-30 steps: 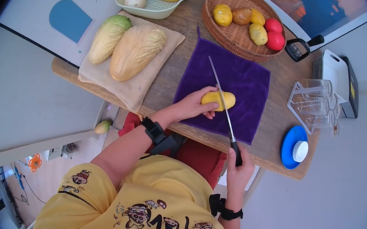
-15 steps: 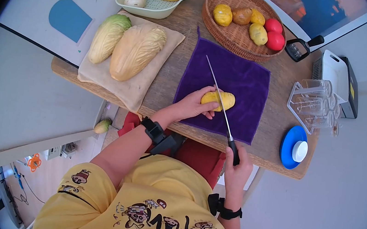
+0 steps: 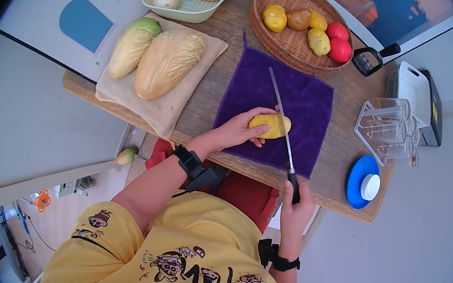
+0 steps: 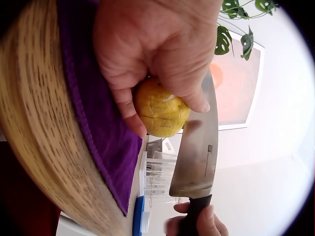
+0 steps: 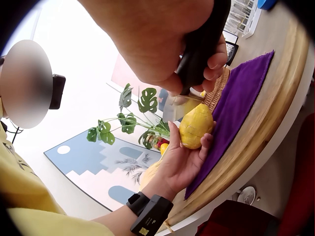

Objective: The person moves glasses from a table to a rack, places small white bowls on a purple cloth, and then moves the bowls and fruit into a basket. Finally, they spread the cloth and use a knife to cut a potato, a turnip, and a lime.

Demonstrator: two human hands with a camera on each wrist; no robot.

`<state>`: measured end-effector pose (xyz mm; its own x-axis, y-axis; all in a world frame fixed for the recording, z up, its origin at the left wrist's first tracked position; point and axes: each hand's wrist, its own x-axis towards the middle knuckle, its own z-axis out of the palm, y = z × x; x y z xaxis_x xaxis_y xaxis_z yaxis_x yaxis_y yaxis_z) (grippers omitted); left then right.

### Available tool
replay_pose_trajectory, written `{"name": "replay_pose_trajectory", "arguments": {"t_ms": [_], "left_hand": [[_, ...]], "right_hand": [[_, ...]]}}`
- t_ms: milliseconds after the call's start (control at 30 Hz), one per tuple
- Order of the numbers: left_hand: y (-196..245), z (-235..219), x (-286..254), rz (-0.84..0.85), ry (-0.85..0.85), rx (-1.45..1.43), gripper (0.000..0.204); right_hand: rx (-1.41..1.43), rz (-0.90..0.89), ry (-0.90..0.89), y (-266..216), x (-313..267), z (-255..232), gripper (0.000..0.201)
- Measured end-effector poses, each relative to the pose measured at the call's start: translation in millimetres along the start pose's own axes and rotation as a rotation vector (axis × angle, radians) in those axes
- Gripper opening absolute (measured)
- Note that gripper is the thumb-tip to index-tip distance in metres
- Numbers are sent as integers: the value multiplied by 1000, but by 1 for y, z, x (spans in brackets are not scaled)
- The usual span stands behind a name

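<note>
My left hand (image 3: pixel 244 128) grips a yellow oblong fruit (image 3: pixel 263 126) from its left side, low over a purple cloth (image 3: pixel 308 103). Scratches and dark lines mark its skin in the left wrist view. The right hand (image 3: pixel 298 203) holds a kitchen knife by its black handle (image 3: pixel 293 187). Its long blade (image 3: pixel 277 88) crosses over the fruit's right end and points away from the body. In the left wrist view the broad steel blade (image 4: pixel 197 152) stands right beside the fruit and the left thumb. The right wrist view shows the fruit (image 5: pixel 197 126) resting in the left fingers, against the blade.
Two cabbages (image 3: pixel 168 65) lie on a beige cushion (image 3: pixel 188 88) at left. Behind are a pale green colander (image 3: pixel 197 14) and a wicker basket (image 3: pixel 263 37) of produce. Glasses (image 3: pixel 391 129) on a rack and a blue plate (image 3: pixel 355 187) stand at right, near the table edge.
The knife has shifted right, from across the fruit's middle to its right end. The right hand has moved slightly right with it. The left hand and fruit stay nearly in place.
</note>
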<state>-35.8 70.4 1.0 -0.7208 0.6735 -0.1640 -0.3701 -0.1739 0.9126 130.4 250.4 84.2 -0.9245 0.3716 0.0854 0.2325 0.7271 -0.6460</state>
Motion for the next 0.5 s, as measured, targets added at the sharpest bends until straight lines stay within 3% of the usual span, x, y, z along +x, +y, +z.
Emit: {"name": "replay_pose_trajectory", "arguments": {"t_ms": [200, 400, 500], "left_hand": [[3, 2, -1, 2, 12, 32, 49], [4, 4, -2, -22, 54, 62, 49], [1, 2, 0, -5, 28, 79, 49]], "right_hand": [[10, -32, -64, -6, -3, 2, 25], [44, 74, 56, -1, 6, -6, 23], [-16, 5, 64, 7, 6, -4, 22]]}}
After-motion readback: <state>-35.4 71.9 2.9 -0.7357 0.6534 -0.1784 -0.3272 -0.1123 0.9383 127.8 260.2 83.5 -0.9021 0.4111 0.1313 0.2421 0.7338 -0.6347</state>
